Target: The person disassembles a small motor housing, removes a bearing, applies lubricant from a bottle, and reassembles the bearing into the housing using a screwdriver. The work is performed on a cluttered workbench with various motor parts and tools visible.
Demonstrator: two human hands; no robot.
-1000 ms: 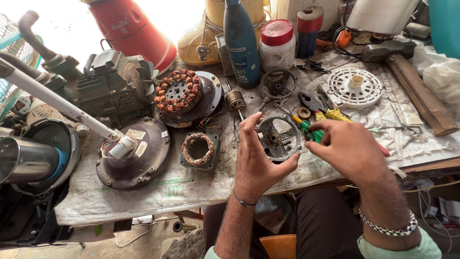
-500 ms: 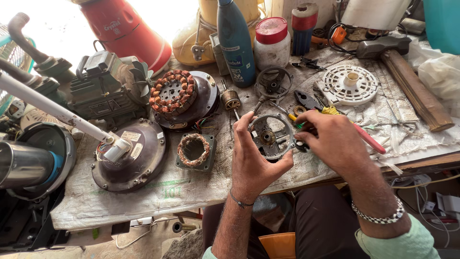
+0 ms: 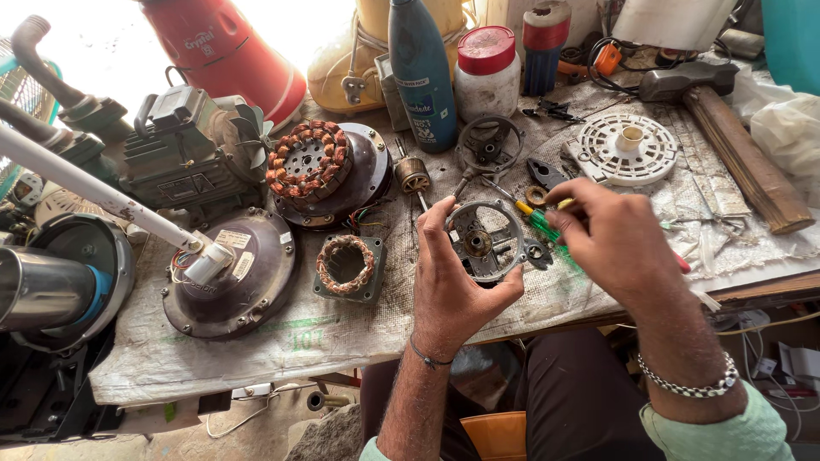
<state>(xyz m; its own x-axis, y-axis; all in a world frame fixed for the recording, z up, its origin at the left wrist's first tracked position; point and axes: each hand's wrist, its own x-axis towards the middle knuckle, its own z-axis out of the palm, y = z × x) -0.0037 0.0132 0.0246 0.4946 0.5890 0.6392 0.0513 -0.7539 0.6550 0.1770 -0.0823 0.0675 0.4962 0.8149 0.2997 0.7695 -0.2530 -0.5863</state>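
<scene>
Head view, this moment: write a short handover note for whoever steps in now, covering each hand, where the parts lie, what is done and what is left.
Left hand: holds the round metal motor end cover upright above the bench edge.
Right hand: grips a green-handled screwdriver, its tip at the cover's right side.
Parts: copper-wound stator on its dark housing at centre left; small square winding in front of it; rotor with shaft and a second ring bracket behind the cover; white plastic disc and hammer to the right.
Done: motor lies apart.
Left: work on the cover looks unfinished; the parts are still loose.
</scene>
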